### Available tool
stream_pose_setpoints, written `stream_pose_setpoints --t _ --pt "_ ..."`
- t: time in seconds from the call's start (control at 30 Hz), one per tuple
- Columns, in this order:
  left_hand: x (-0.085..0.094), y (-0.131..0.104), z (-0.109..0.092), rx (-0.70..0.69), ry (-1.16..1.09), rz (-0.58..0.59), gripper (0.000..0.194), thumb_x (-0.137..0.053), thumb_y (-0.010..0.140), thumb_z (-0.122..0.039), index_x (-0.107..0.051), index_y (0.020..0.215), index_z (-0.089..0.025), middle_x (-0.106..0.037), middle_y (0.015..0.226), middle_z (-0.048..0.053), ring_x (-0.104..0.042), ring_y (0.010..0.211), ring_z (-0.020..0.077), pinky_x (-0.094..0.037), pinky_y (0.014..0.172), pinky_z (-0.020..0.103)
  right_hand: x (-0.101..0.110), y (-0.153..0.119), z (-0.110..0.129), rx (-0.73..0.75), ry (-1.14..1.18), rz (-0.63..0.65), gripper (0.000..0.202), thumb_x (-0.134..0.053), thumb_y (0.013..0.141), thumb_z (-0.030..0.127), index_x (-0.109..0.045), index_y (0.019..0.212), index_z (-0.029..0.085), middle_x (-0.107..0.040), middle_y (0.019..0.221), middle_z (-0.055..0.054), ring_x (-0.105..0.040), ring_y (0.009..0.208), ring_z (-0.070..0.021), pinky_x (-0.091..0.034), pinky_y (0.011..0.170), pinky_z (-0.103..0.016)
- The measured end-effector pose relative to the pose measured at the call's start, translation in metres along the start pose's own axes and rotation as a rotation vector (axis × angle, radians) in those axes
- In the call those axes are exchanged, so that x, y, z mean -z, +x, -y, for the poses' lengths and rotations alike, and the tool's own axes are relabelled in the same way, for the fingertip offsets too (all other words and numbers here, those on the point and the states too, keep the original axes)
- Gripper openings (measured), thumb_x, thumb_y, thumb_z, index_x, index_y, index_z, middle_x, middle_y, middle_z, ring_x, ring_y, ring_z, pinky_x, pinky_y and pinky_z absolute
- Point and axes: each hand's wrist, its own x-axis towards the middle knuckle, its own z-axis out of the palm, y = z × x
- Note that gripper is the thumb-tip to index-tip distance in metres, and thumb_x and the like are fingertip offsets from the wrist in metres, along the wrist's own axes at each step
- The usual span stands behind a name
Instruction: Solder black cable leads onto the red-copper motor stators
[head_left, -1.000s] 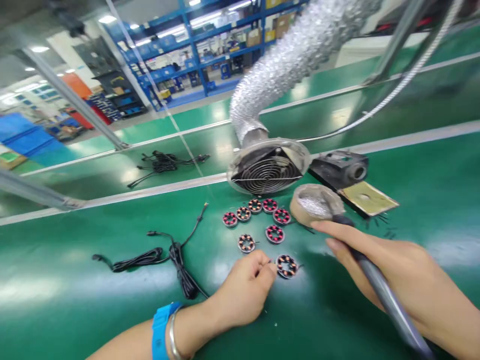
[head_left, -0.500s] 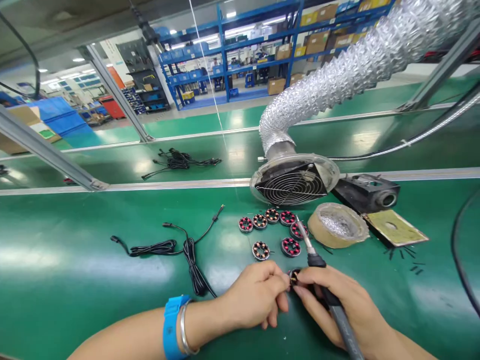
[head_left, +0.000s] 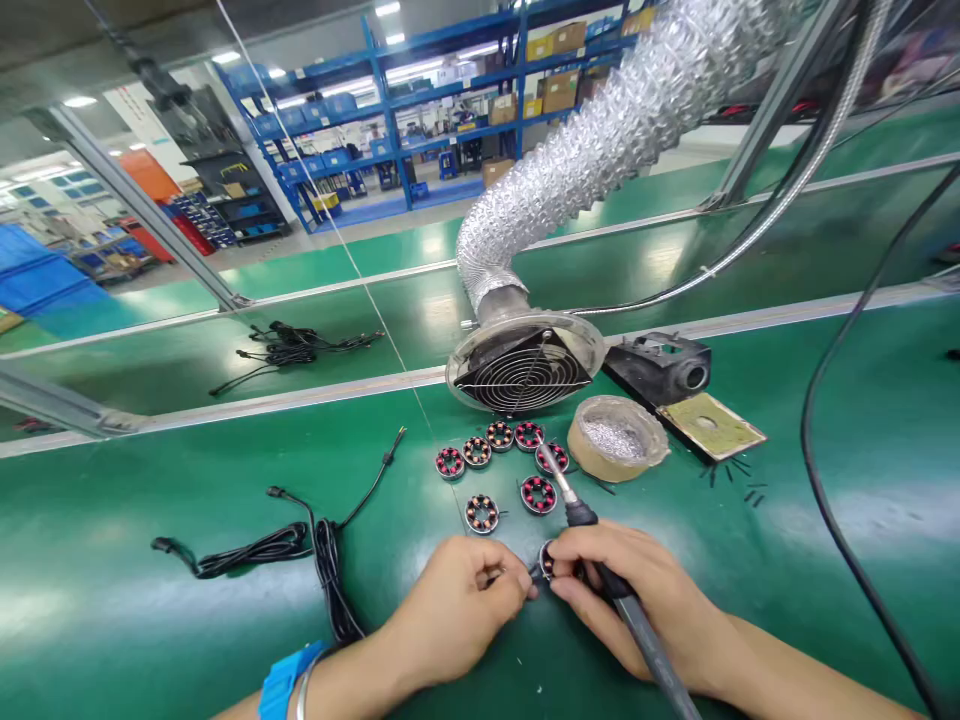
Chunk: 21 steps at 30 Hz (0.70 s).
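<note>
Your left hand (head_left: 457, 605) and right hand (head_left: 622, 600) pinch one coil ring (head_left: 546, 560) between fingertips, low on the green worktop (head_left: 187, 620): round, dark, mostly hidden. Right grip also wraps the soldering iron (head_left: 581, 515), tip pointing far. Six reddish rings (head_left: 480, 512) lie beyond.

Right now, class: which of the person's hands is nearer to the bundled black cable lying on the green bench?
Left. The left hand lies just right of the black cable; the right hand, holding the soldering iron, sits farther right, beyond the left.
</note>
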Motion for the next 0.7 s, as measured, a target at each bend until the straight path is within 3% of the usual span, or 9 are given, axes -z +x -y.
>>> stream_pose_setpoints --t 0.17,0.33,0.47,0.57,0.7 --pt "-0.001 -0.003 -0.003 -0.045 0.122 -0.025 0.026 -0.051 0.078 -0.032 -0.069 0.078 -0.013 -0.065 0.074 0.005 -0.052 0.070 0.0171 -0.040 0.065 0.026 -0.001 0.001 0.001 0.014 0.028 0.007 0.021 -0.049 0.087 0.005 -0.054 0.100 0.021 -0.066 0.075 0.003 -0.053 0.057 -0.0104 -0.045 0.054 -0.021" --pt "-0.002 -0.005 -0.008 -0.071 0.258 -0.038 0.027 -0.048 0.084 -0.030 -0.068 0.076 -0.015 -0.061 0.068 0.003 -0.049 0.064 0.0160 -0.037 0.058 0.025 -0.002 0.004 0.003 -0.002 0.031 0.028 0.026 -0.053 0.087 0.008 -0.054 0.109 0.021 -0.064 0.076 0.001 -0.052 0.062 -0.0143 -0.043 0.055 -0.025" --pt "-0.006 -0.011 -0.009 -0.182 0.421 -0.110 0.025 -0.048 0.087 -0.027 -0.066 0.075 -0.016 -0.061 0.070 0.004 -0.053 0.065 0.0169 -0.039 0.062 0.026 -0.005 0.010 0.007 0.021 0.002 0.014 0.024 -0.048 0.087 0.003 -0.056 0.100 0.022 -0.060 0.068 0.002 -0.047 0.060 -0.0143 -0.038 0.053 -0.024" --pt "-0.013 -0.020 -0.005 -0.153 0.467 -0.041 0.025 -0.054 0.084 -0.027 -0.068 0.100 -0.014 -0.066 0.085 0.009 -0.059 0.074 0.0211 -0.045 0.070 0.030 -0.010 0.005 0.007 0.039 -0.039 -0.025 0.025 -0.045 0.087 0.002 -0.054 0.098 0.021 -0.059 0.067 0.002 -0.046 0.058 -0.0148 -0.039 0.052 -0.025" --pt "-0.023 -0.024 0.004 0.011 0.536 0.136 0.064 -0.065 0.072 -0.025 -0.052 0.133 -0.011 -0.065 0.112 0.018 -0.065 0.087 0.0295 -0.052 0.079 0.039 -0.016 -0.012 0.004 0.063 -0.101 0.003 0.028 -0.045 0.088 0.005 -0.056 0.108 0.021 -0.058 0.064 0.002 -0.050 0.056 -0.0163 -0.041 0.050 -0.026"
